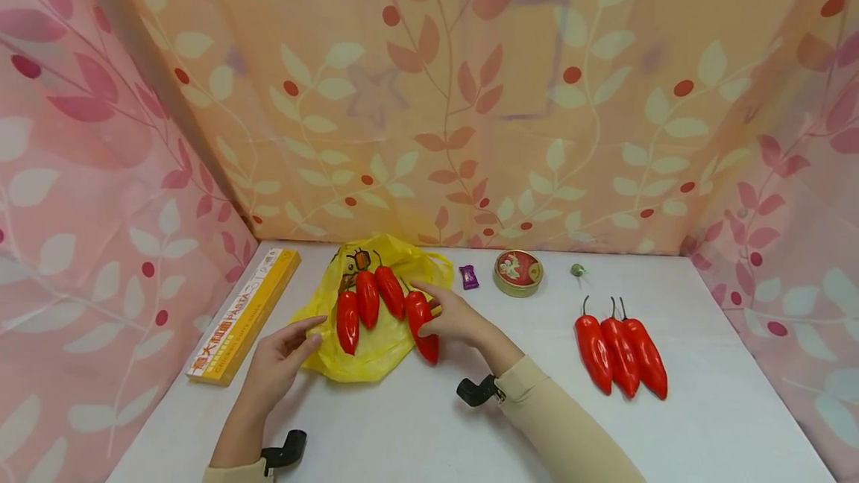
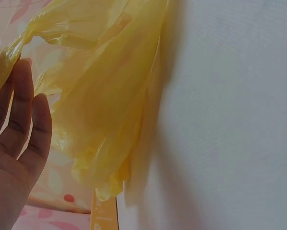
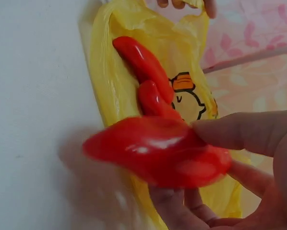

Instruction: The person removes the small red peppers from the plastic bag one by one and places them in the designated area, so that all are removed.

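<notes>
A yellow plastic bag (image 1: 376, 365) lies with its mouth toward me. My left hand (image 1: 277, 364) is at the bag's left side; in the left wrist view its fingers (image 2: 22, 105) hold a gathered strip of the bag. Over the bag's right part, my right hand (image 1: 458, 317) grips a glossy red chili pepper (image 1: 419, 314) between thumb and fingers. The right wrist view shows the held chili pepper (image 3: 153, 148) close in front of others. Three more red peppers (image 1: 367, 300) lie in the bag, their stems pointing away from me.
Three red chili peppers (image 1: 620, 356) lie side by side at the right. Along the back are a purple wrapped candy (image 1: 469, 276), a round red-and-gold tin (image 1: 518, 273) and a small green item (image 1: 579, 270). A yellow-and-white pasta box (image 1: 244, 319) lies at the left. Patterned cloth walls surround the white table.
</notes>
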The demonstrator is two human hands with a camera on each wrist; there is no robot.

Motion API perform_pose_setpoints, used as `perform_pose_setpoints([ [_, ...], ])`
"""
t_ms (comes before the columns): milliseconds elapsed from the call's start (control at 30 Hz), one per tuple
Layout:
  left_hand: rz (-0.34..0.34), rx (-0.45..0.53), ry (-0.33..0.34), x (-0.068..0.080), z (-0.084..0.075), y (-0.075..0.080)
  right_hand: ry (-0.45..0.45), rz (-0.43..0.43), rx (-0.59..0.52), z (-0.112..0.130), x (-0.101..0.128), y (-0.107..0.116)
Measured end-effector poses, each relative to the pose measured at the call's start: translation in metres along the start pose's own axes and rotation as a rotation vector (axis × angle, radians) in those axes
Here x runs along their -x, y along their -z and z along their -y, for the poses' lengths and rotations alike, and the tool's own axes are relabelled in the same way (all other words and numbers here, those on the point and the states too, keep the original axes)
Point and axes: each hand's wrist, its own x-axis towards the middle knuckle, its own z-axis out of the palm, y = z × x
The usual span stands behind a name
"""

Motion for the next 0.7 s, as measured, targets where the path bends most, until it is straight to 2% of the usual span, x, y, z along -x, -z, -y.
perform_pose_setpoints([
  [200,0.011,0.018,-0.011,0.001,-0.001,0.001,-0.006,0.086,-0.097,-0.004,0.015,0.003],
  [333,0.013,0.021,-0.013,-0.001,0.0,0.0,-0.013,0.111,-0.134,-0.004,0.028,0.007],
  [467,0.008,-0.005,-0.02,-0.002,0.001,-0.001,0.002,0.085,-0.127,0.0,0.04,0.01],
  [700,0.006,-0.006,-0.015,-0.001,0.002,-0.002,0.032,-0.045,-0.104,0.006,0.056,0.016],
])
